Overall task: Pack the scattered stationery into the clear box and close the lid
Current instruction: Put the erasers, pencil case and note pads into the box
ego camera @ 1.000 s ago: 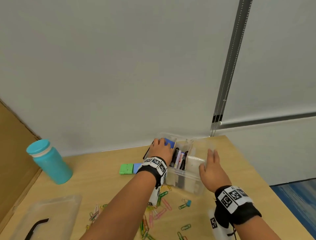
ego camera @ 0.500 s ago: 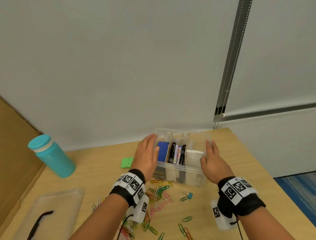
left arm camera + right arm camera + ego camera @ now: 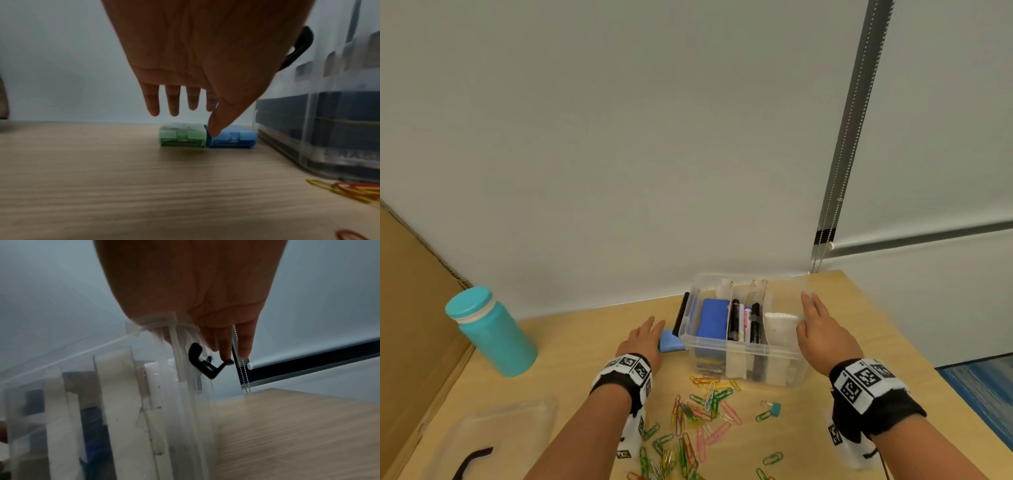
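Currently left hand hovers flat, grip released, fingers extended above blue case on desk; right hand, grip released, rests against clear box rim

Our left hand reaches toward eleven o'clock, palm down, fingers straight and spread, thumb pointing down. Our right hand stretches toward twelve o'clock, fingers straight together. Both wrists wear marker bands.

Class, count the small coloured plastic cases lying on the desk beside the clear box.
2: a green case and a blue case, side by side left of the clear box, under the left hand. Others may be hidden.
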Demonstrator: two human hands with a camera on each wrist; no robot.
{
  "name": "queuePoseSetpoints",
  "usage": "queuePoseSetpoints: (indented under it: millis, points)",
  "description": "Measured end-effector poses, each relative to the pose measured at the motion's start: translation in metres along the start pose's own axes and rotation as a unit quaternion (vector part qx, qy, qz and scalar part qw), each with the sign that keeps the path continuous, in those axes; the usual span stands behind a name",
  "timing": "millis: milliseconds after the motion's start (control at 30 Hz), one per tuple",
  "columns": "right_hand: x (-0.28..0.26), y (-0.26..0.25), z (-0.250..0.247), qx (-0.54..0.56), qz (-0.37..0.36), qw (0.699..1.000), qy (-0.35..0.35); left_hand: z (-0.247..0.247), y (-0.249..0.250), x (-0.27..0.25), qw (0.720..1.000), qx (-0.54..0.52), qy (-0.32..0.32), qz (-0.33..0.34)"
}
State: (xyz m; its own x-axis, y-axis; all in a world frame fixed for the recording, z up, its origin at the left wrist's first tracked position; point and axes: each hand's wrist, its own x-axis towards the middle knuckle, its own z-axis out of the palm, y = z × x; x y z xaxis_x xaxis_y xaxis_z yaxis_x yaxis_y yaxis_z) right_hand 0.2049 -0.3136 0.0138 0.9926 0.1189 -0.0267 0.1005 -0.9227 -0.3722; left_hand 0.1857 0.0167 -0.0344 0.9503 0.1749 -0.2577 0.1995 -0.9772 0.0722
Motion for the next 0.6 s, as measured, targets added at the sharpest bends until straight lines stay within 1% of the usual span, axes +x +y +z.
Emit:
queuePoseSetpoints:
  millis: [67,133,167,200,267,300,333,400,433,467,500,533,600]
  points:
    - [-0.004,-0.003,-0.002,-0.012,0.016,1.0,0.02,0.001,-0.002,0.004,0.999,0.026,-0.035,0.004]
    - [-0.012,-0.013,-0.004,-0.049,0.022,0.996,0.066,0.002,-0.004,0.004,0.998,0.052,-0.034,0.009]
    - [-0.018,-0.02,-0.004,-0.068,0.01,0.993,0.099,0.002,-0.006,0.004,0.997,0.067,-0.027,0.01]
    - [-0.025,-0.031,-0.004,-0.076,-0.014,0.988,0.134,0.002,-0.008,0.003,0.997,0.078,-0.024,0.011]
    - [-0.039,-0.059,-0.004,-0.059,-0.1,0.973,0.199,0.004,-0.014,-0.001,0.996,0.085,-0.027,0.015]
    - [-0.046,-0.077,-0.002,-0.044,-0.156,0.963,0.217,0.006,-0.018,-0.004,0.996,0.084,-0.031,0.017]
    - [-0.052,-0.096,0.003,-0.026,-0.214,0.952,0.218,0.007,-0.023,-0.007,0.996,0.082,-0.035,0.016]
    - [-0.061,-0.135,0.021,0.007,-0.318,0.929,0.189,0.011,-0.033,-0.017,0.996,0.081,-0.04,0.01]
    - [-0.064,-0.153,0.033,0.024,-0.353,0.922,0.156,0.013,-0.037,-0.023,0.996,0.077,-0.04,0.006]
    - [-0.064,-0.169,0.047,0.037,-0.37,0.921,0.113,0.015,-0.041,-0.029,0.997,0.07,-0.038,0.003]
    - [-0.059,-0.182,0.063,0.045,-0.366,0.927,0.065,0.016,-0.045,-0.036,0.997,0.063,-0.038,0.0]
    - [-0.052,-0.192,0.079,0.047,-0.34,0.939,0.015,0.016,-0.049,-0.042,0.998,0.059,-0.039,-0.001]
    - [-0.031,-0.206,0.106,0.03,-0.255,0.963,-0.077,0.014,-0.057,-0.058,0.998,0.048,-0.046,-0.002]
